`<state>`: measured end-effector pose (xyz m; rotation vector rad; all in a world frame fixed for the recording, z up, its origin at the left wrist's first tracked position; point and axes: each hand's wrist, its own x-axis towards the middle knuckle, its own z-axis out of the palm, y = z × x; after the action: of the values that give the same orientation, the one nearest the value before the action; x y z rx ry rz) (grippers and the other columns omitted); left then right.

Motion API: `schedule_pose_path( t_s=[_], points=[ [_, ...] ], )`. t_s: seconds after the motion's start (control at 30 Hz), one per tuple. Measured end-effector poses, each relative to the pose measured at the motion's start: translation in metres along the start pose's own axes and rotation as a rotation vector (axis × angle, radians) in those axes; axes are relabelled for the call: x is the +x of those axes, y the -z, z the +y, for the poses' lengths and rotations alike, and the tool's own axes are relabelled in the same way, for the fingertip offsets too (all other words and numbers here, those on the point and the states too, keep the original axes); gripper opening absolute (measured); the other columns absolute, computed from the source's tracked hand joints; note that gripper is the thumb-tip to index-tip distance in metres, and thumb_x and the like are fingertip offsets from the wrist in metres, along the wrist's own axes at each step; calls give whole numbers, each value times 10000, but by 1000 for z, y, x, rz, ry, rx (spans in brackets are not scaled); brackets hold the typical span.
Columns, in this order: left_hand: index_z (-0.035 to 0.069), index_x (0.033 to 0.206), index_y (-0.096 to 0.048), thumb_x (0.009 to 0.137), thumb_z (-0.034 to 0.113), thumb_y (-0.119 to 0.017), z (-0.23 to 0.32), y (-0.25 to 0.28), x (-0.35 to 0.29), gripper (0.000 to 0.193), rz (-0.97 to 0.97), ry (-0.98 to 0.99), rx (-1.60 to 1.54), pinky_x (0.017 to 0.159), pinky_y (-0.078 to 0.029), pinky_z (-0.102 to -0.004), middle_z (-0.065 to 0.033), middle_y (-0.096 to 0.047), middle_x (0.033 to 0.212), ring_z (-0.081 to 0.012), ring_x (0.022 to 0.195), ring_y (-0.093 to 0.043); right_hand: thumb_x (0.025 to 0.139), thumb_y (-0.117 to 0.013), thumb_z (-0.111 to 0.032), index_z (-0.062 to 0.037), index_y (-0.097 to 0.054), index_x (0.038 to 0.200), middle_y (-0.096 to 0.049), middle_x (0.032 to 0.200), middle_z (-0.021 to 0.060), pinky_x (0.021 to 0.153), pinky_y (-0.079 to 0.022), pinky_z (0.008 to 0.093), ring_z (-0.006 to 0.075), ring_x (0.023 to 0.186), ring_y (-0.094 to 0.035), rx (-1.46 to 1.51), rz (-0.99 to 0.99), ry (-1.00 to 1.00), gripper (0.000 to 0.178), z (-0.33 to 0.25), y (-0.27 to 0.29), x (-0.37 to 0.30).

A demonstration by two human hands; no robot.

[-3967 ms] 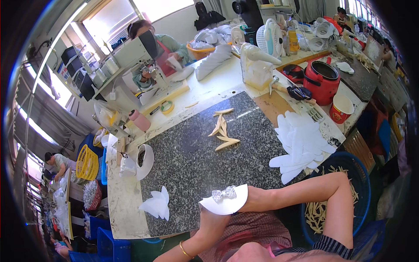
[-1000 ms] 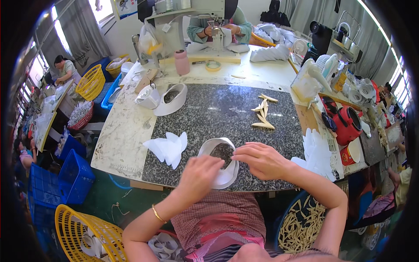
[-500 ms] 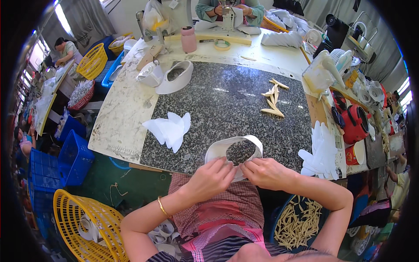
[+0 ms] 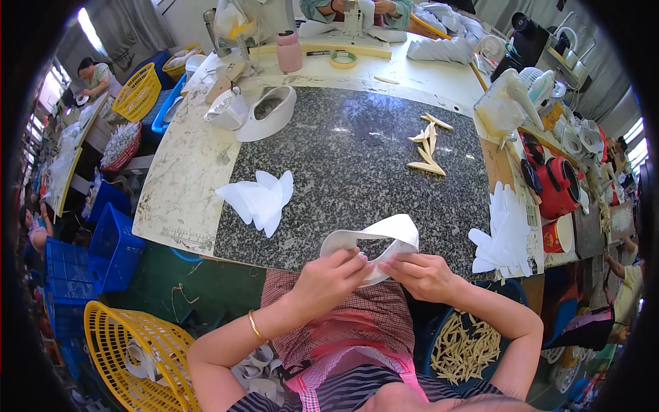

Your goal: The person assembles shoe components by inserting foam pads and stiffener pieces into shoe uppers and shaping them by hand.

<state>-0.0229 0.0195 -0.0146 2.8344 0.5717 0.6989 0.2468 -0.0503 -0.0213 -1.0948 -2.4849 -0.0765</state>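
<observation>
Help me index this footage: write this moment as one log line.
Left hand: holding white ring | right hand: holding same ring | slab: white pieces at left, tan strips at far right

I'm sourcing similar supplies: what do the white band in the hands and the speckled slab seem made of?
White band: perhaps synthetic leather or coated fabric, smooth, matte; curves into a loop. Speckled slab: probably granite or a lookalike, polished; black and grey flecks, glare streaks.
</observation>
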Motion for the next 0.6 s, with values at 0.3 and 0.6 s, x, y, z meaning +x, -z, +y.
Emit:
schedule_pose_path(
  t_s=[0.3,0.6],
  points=[
    [73,1264,-696,857,174,-693,-18,-13,-34,420,30,-249,31,1086,-512,-406,-44,-667,1335,-241,1267,-620,815,-704,-134,-26,-658,1314,-624,1188,54,960,-561,328,190,1160,-625,127,-163,258,513,22,15,2],
    [51,1128,-726,832,95,-705,-11,17,-16,300,205,-201,-183,855,-613,-367,-65,-745,1093,-234,977,-731,798,-733,-133,-73,-689,1061,-616,940,39,766,-533,335,207,916,-653,-1,-82,163,273,11,27,33]
  ],
)
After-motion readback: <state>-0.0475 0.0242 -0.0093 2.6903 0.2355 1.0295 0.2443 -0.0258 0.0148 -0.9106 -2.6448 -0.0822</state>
